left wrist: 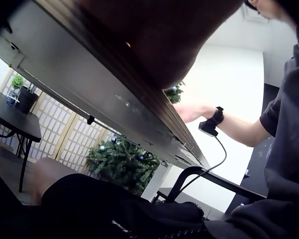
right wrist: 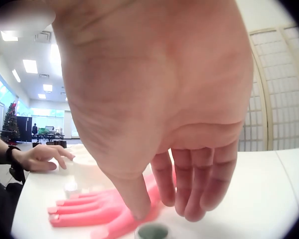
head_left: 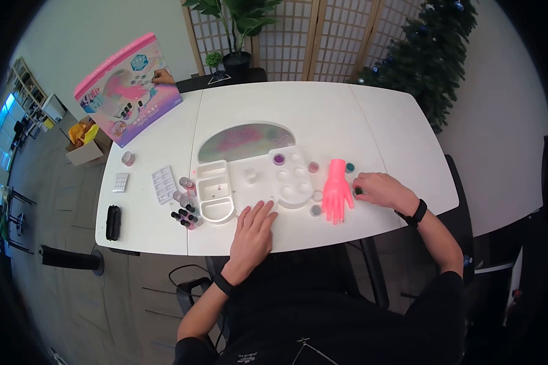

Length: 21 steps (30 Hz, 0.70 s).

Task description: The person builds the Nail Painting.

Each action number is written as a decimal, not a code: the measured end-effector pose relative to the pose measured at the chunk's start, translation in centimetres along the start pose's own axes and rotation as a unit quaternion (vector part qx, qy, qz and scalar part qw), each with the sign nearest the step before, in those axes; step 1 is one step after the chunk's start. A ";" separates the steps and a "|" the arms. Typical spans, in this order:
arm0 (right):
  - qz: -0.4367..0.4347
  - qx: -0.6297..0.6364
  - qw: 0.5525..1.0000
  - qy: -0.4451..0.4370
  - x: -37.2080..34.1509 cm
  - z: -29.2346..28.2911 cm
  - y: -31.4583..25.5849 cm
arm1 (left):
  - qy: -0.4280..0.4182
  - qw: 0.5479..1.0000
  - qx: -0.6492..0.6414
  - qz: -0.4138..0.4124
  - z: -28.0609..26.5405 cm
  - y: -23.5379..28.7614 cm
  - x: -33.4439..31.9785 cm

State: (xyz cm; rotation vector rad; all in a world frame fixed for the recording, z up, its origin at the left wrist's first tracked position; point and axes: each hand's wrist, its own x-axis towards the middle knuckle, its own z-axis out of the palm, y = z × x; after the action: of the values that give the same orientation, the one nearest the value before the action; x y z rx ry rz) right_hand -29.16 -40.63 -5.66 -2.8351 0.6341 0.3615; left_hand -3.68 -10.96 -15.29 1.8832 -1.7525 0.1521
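R hand (head_left: 377,190) is at the desk's R side, fingers pointing down, loosely straight, thumb apart; dark green pot (right wrist: 152,232) is right by the thumb tip. Can't tell if they touch; no grip visible. L hand (head_left: 257,226) rests w/ fingers spread on the desk (head_left: 402,146), near edge, holding nothing.

Just L of R hand: pink model hand (head_left: 337,191), lying flat, fingers toward the person. One nail has a pale mark; the others look plain, so decoration is prob barely begun, if at all. Teal pot (head_left: 350,168), pink pot (head_left: 313,166) & grey pot (head_left: 315,210) stand loose around it.

Further out: round-well tray (head_left: 304,196) w/ purple pot (head_left: 279,159) in one well; other wells look bare. So pot placing, if that's the job, looks only started. Compartment tray (head_left: 215,207) mostly unfilled, a few tiny bits inside; polish bottles (head_left: 186,218) grouped beside it, outside.
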 end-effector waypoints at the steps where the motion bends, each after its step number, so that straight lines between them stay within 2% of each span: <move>1: 0.000 0.002 1.000 0.004 -0.1 0.2 0.0 | -0.001 1.000 0.001 0.000 0.0 0.0 0.1; 6: -0.015 0.056 0.998 0.019 -0.1 -1.6 -0.8 | -0.009 1.000 0.008 0.002 0.1 -0.1 -0.1; 10: -0.119 0.063 0.986 0.098 2.5 -4.9 -3.2 | -0.015 1.000 0.010 0.003 0.0 0.0 -0.1; 13: -0.178 0.074 0.977 0.091 5.9 -5.9 -5.5 | -0.016 1.000 0.010 0.004 0.0 -0.1 -0.2; 16: -0.195 0.046 0.974 0.108 9.8 -5.4 -6.2 | -0.016 1.000 0.009 0.003 0.0 -0.1 -0.2; 21: -0.173 0.042 0.981 0.079 12.8 -5.4 -7.3 | -0.018 1.000 0.006 0.001 -0.1 -0.2 -0.2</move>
State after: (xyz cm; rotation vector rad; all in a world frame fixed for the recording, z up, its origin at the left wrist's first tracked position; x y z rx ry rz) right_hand -13.66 -40.54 -3.00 -2.8357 0.1662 0.0494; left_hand -3.48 -10.72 -15.35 1.9024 -1.7817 0.1300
